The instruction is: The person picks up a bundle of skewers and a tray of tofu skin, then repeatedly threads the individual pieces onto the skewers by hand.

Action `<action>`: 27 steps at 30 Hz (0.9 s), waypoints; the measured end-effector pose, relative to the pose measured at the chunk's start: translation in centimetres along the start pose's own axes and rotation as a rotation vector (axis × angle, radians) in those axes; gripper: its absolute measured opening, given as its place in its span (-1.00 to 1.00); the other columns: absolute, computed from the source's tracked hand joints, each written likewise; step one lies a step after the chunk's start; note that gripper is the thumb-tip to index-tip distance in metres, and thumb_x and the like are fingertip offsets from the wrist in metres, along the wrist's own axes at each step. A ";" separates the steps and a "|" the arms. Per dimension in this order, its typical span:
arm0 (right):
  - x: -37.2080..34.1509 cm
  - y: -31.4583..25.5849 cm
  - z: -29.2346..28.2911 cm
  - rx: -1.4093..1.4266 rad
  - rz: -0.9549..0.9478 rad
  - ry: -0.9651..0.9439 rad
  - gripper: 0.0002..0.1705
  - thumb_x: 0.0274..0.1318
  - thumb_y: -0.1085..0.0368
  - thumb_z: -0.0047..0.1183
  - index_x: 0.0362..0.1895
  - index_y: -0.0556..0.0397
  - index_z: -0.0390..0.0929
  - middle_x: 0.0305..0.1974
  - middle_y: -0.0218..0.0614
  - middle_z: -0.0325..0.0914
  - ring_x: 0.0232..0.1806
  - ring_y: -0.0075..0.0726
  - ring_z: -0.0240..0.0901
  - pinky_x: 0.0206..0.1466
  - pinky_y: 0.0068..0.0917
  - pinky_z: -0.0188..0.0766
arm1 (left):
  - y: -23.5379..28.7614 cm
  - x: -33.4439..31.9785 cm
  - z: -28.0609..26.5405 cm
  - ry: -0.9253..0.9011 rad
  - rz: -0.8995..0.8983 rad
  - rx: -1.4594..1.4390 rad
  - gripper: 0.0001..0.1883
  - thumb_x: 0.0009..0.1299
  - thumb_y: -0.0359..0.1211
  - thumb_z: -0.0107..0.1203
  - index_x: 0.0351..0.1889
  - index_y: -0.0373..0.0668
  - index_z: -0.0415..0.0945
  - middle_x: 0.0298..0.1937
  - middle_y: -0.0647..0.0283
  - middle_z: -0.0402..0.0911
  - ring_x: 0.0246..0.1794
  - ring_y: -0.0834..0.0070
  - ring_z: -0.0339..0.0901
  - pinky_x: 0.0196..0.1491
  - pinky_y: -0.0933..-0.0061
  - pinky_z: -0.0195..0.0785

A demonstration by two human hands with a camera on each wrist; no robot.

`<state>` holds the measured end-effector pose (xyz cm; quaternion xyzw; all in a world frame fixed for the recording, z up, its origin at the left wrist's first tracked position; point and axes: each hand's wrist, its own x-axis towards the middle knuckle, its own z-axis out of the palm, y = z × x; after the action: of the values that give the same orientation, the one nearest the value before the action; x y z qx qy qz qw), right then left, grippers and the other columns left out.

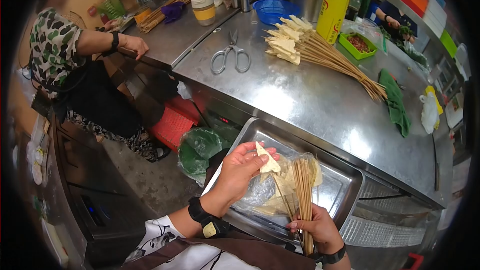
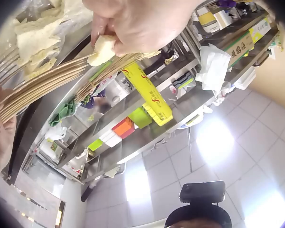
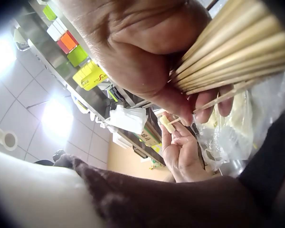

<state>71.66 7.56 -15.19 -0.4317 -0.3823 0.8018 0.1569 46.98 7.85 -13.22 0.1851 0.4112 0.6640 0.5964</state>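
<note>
My left hand [image 1: 241,170] pinches a pale triangular piece [image 1: 268,159] between thumb and fingers, above the left side of a metal tray [image 1: 357,190]. In my right hand [image 1: 320,227] is a bundle of thin wooden sticks [image 1: 303,185], gripped near the lower end. One stick [image 1: 282,192] stands apart from the bundle and reaches the lower edge of the pale piece; the right wrist view shows its tip at the piece [image 3: 167,124]. More pale pieces [image 1: 280,190] lie in clear plastic in the tray, partly hidden behind the sticks.
Scissors [image 1: 231,57], a pile of skewered pale pieces [image 1: 285,40], a blue basket [image 1: 276,11], a yellow box [image 1: 336,7], a green tray [image 1: 357,45] and a green cloth [image 1: 395,100] lie on the steel counter [image 1: 225,87]. A person [image 1: 60,45] stands at the left, near a green bin [image 1: 199,150].
</note>
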 end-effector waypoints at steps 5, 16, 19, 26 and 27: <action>0.1 0.0 0.0 0.018 -0.003 0.008 -0.78 -0.07 0.55 0.21 -0.31 0.19 0.43 -0.47 -0.34 0.48 -0.45 -0.45 0.49 -0.36 -0.56 0.45 | -0.4 -0.2 0.0 -0.043 0.011 0.061 -0.72 0.36 -0.56 -0.03 0.04 -0.31 0.32 0.01 0.00 0.52 0.02 0.28 0.52 0.09 0.29 0.40; 0.5 -0.2 0.0 0.045 -0.034 0.011 -0.79 -0.04 0.55 0.19 -0.30 0.19 0.43 -0.46 -0.34 0.49 -0.44 -0.46 0.48 -0.35 -0.56 0.44 | -2.2 -0.4 -0.5 -0.184 -0.009 0.152 -0.69 0.37 -0.56 -0.05 0.08 -0.34 0.35 -0.03 0.05 0.54 0.01 0.35 0.51 0.11 0.39 0.34; 0.5 -0.2 -0.1 0.036 -0.017 0.015 -0.79 -0.03 0.55 0.18 -0.28 0.20 0.43 -0.46 -0.34 0.48 -0.44 -0.47 0.48 -0.34 -0.57 0.44 | -2.5 -0.5 -0.6 -0.210 0.000 0.188 -0.70 0.39 -0.54 -0.07 0.09 -0.35 0.34 -0.03 0.05 0.54 0.01 0.34 0.51 0.11 0.36 0.34; 0.4 -0.6 0.0 0.047 -0.015 0.009 -0.79 -0.02 0.55 0.16 -0.27 0.19 0.43 -0.46 -0.35 0.48 -0.44 -0.48 0.48 -0.34 -0.58 0.44 | -2.2 0.0 0.0 -0.169 -0.059 0.049 -0.76 0.48 -0.37 -0.14 -0.02 -0.34 0.38 -0.05 0.01 0.54 0.00 0.24 0.51 0.08 0.26 0.37; 0.4 -0.6 0.0 0.049 -0.016 0.006 -0.79 -0.02 0.55 0.17 -0.27 0.19 0.44 -0.46 -0.35 0.48 -0.44 -0.48 0.48 -0.33 -0.58 0.44 | -2.3 0.1 -0.1 -0.170 -0.061 0.050 -0.76 0.48 -0.37 -0.14 -0.02 -0.34 0.38 -0.05 0.01 0.54 0.00 0.24 0.51 0.08 0.26 0.37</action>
<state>71.37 8.23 -14.97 -0.4271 -0.3656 0.8082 0.1752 48.33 7.78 -15.03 0.2430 0.3809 0.6170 0.6443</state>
